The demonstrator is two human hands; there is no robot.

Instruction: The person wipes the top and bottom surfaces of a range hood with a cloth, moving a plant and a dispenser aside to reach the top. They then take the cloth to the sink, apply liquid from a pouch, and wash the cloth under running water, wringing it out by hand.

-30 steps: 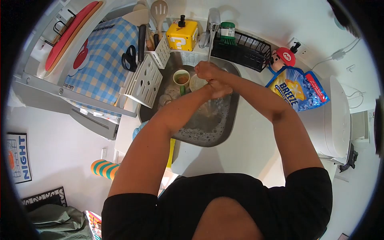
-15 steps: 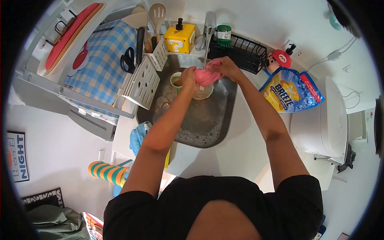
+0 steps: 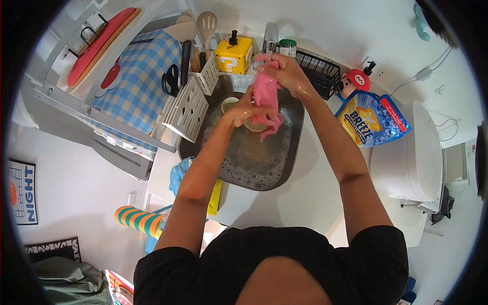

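A wet pink cloth (image 3: 266,91) hangs stretched out above the sink (image 3: 296,147), just below the metal faucet (image 3: 270,36). My right hand (image 3: 288,75) grips its upper end, close to the spout. Lower down, my left hand (image 3: 244,110) has its thumb and fingers around the cloth's left side. Beneath the cloth a pale bowl (image 3: 252,127) sits in the sink, partly covered by it. Left of my left hand is a light cup (image 3: 230,102). Cloudy, bubbly water (image 3: 249,162) lies in the sink.
White slotted racks (image 3: 189,112) line the sink's left side. Behind stand a yellow soap dispenser (image 3: 234,53) and a black wire rack (image 3: 320,76). To the right are a blue detergent pouch (image 3: 370,122) and a white appliance (image 3: 404,152). A blue cloth (image 3: 179,175) lies at the front left.
The pink cloth was bunched between both hands under running water; now it hangs lengthwise. My right hand has risen toward the faucet, and my left hand has moved slightly lower.
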